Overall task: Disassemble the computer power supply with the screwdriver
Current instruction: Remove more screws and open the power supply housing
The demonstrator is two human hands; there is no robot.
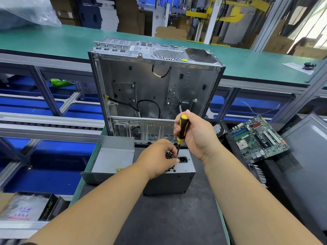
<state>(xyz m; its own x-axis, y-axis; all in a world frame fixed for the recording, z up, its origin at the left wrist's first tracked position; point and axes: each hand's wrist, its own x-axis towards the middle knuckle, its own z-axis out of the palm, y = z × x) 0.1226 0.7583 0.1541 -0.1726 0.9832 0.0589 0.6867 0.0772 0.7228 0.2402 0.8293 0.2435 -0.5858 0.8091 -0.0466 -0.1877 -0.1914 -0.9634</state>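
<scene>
A grey metal power supply [177,181] stands on the dark mat at the centre, its face with a honeycomb grille and a black power socket turned up. My right hand [196,135] grips the yellow-and-black handle of a screwdriver [182,129], held nearly upright with its tip down on the supply's top face beside the socket. My left hand [159,160] rests on that face, its fingers pinching the screwdriver's shaft near the tip. A grey sheet-metal cover [109,158] lies against the supply's left side.
An open, gutted computer case [155,85] stands upright just behind the supply. A green motherboard [258,138] lies at the right, with a grey panel [307,156] beyond it. A box with a plastic bag [26,207] sits at the lower left. Green conveyor table [70,39] runs behind.
</scene>
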